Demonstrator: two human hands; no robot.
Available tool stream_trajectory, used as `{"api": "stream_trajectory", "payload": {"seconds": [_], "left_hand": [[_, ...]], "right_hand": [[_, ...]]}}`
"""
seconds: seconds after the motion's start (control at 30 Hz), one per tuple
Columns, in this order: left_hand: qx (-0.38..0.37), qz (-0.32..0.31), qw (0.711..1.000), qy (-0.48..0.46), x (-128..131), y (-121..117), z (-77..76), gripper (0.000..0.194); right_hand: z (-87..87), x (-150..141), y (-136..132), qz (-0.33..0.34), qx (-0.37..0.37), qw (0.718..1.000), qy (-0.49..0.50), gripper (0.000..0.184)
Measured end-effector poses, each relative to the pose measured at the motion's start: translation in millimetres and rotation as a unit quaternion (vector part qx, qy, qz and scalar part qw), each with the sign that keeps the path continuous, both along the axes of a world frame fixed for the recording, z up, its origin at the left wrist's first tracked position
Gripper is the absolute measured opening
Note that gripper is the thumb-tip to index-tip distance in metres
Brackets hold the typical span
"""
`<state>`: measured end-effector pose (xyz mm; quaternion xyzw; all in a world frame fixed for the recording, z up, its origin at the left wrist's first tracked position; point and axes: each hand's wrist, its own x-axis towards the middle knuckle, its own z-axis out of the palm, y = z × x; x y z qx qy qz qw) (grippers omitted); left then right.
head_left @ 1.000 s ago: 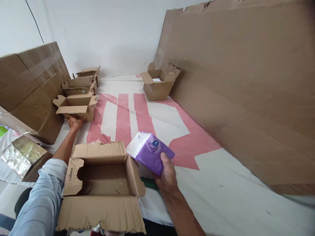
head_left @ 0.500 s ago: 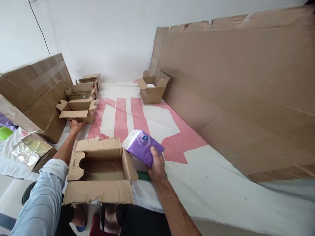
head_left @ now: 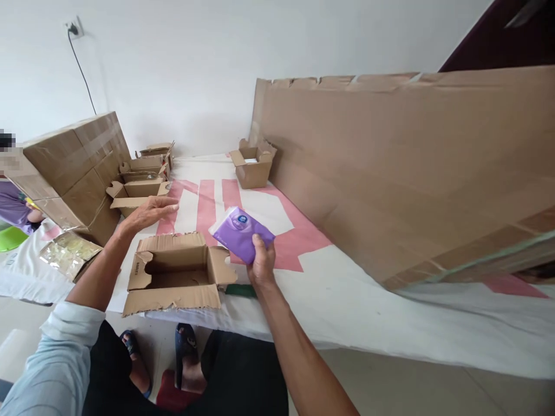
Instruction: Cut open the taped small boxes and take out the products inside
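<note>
One purple pack (head_left: 243,236) with a whitish left end shows in the head view, gripped in the right hand (head_left: 263,260), the thumb over its upper face. It is held tilted above the pink-and-white cloth (head_left: 329,312), just to the right of and beyond the near open box (head_left: 173,299). That box stands at the near edge of the cloth, its flaps spread outward; a dark green thing (head_left: 241,290) lies by its right side.

The left hand (head_left: 150,212) is stretched out flat with its fingers nearly together, and seems to hold nothing. It is in front of the nearest carton (head_left: 132,202) of the left row; whether it touches that carton cannot be told. Two further open cartons (head_left: 147,164) stand behind it, toward the far wall (head_left: 195,69). A big taped carton (head_left: 89,167) stands to their left, with a small shiny-topped box (head_left: 69,254) nearer.

On the far side, right of the striped part, a small open box (head_left: 252,175) with something white inside stands beside a tall cardboard panel (head_left: 390,173).
</note>
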<state>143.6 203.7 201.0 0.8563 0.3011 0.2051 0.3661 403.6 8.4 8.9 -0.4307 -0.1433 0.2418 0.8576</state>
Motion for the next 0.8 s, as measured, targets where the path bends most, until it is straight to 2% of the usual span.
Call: {"api": "stream_trajectory", "payload": {"seconds": [0.1,0.2,0.33,0.4,0.5,0.57,0.63,0.7,0.8], "left_hand": [[0.022,-0.007,1.000,0.018,16.3,-19.6,22.1,0.075],[0.041,-0.037,0.998,0.017,29.5,-31.9,29.5,0.097],[0.079,-0.066,0.994,0.039,39.2,-33.6,38.2,0.117],[0.125,-0.046,0.989,0.062,40.5,-32.4,47.6,0.117],[0.164,-0.024,0.981,0.102,35.3,-32.5,64.5,0.100],[0.166,-0.018,0.977,0.129,24.4,-31.5,74.4,0.087],[0.182,0.008,0.972,0.146,6.2,-26.1,81.1,0.082],[0.215,0.062,0.962,0.154,-17.2,-14.7,82.8,0.082],[0.245,0.142,0.941,0.186,-52.8,9.2,72.4,0.081]], "right_hand": [[33.1,-0.5,2.7,0.014,-0.004,0.998,-0.066,0.088],[64.3,-5.2,4.1,0.040,-0.014,0.991,-0.130,0.098],[98.7,-17.2,8.6,0.072,0.001,0.966,-0.249,0.099],[113.1,-24.9,14.0,0.082,0.022,0.948,-0.306,0.099],[128.1,-35.5,25.0,0.096,0.054,0.928,-0.355,0.100],[129.6,-38.7,31.1,0.113,0.068,0.925,-0.356,0.100],[120.9,-36.6,33.2,0.123,0.066,0.927,-0.349,0.094],[100.9,-29.5,30.1,0.112,0.031,0.925,-0.361,0.080],[54.6,-13.8,17.6,0.083,-0.073,0.907,-0.407,0.056]]}}
